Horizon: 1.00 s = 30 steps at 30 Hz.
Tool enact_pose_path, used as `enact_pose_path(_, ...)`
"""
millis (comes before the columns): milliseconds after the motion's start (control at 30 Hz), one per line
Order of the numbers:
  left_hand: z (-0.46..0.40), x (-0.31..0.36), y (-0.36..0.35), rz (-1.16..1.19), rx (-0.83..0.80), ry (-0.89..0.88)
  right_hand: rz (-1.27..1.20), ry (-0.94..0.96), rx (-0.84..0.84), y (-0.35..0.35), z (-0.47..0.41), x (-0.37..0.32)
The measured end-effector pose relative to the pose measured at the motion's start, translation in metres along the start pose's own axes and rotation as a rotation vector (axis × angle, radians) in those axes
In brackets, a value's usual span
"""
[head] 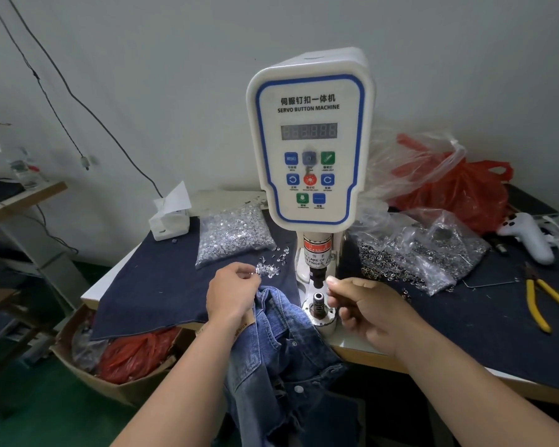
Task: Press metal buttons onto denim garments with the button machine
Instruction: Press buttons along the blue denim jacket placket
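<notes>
Button machine (309,150): white with blue trim, upright at the middle of the counter (352,343), panel reading "SERVO BUTTON MACHINE"; its upper punch stands apart above the lower die (319,301) on the near base
Left hand (231,293): left of the die, fingers curled, its grip narrow and pinching small silver pieces at the fingertips; the heel lies over the denim garment
Right hand (365,308): just right of the die, thumb and forefinger pinched narrow beside the punch; what sits between them is too small to tell
Denim garment (281,350): blue jacket, bunched at the near edge of the counter and hanging down between the two arms, its top edge touching the machine base; two pressed buttons show on the hanging part
Loose silver pieces (271,264): scattered on the dark blue cloth (149,285) just beyond the left hand
Bag of silver pieces (233,235): clear, lying left of the machine, far of the loose ones
Bag of dark rings (413,256): clear, right of the machine
Red plastic bag (459,191): far right, behind the ring bag
Yellow-handled pliers (542,301): right side of the counter
Tissue box (170,217): white, far left corner of the counter
Cardboard box (117,375): on the floor at near left, holding red plastic
</notes>
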<state>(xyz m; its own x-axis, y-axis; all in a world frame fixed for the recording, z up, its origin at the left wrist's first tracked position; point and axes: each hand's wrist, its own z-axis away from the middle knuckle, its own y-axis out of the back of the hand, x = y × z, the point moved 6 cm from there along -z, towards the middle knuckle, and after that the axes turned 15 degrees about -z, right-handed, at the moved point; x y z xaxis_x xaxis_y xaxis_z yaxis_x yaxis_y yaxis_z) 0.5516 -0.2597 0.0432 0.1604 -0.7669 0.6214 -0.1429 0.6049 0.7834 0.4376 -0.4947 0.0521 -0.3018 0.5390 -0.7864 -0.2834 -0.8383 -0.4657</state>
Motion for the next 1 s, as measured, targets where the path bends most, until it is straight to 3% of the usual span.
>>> enact_pose_path(233,-0.001,-0.001,-0.001,0.108,-0.02,-0.027,-0.122,-0.063,-0.005,-0.009,0.002,0.007)
enact_pose_path(500,0.024,-0.003,0.004,0.353,-0.097,-0.156,-0.129,-0.004,-0.007,-0.013,0.005,0.006)
enact_pose_path(1000,0.07,0.021,-0.004,0.318,-0.229,-0.375,-0.228,-0.091,-0.053,-0.012,0.006,0.011)
